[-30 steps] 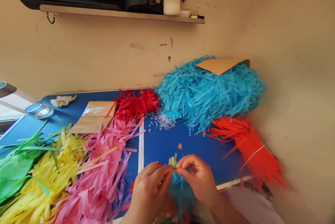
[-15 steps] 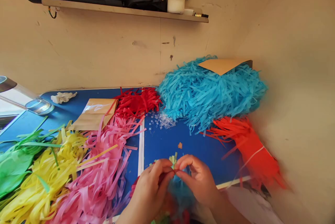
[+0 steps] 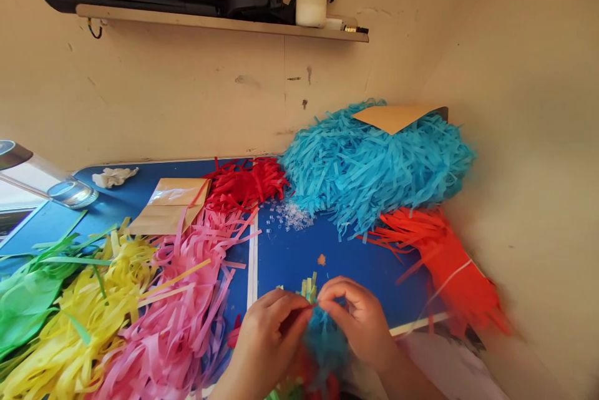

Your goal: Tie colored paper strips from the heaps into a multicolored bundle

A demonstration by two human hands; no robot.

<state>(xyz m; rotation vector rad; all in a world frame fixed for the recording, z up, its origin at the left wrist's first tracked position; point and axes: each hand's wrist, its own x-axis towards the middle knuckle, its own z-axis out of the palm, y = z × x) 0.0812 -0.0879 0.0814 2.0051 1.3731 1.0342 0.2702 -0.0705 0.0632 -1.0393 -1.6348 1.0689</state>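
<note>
Both my hands meet low in the middle over a small bundle of paper strips (image 3: 322, 344), mostly blue with red and green ends showing below. My left hand (image 3: 269, 334) pinches the bundle's top from the left with curled fingers. My right hand (image 3: 358, 322) pinches the same spot from the right. A few pale green strip ends (image 3: 309, 287) stick up just above my fingertips. The bundle's lower part is hidden between my wrists.
On the blue table (image 3: 299, 256) lie heaps of strips: blue (image 3: 374, 166), orange-red (image 3: 444, 256), red (image 3: 243, 185), pink (image 3: 187, 300), yellow (image 3: 84, 312), green (image 3: 28, 287). A brown paper bag (image 3: 168, 203), small clear bits (image 3: 292, 216) and a glass jar (image 3: 47, 185) sit behind.
My fingertips have shifted slightly around the bundle's top, the right hand's fingers curling lower over the blue strips. The heaps on the table stay as they were.
</note>
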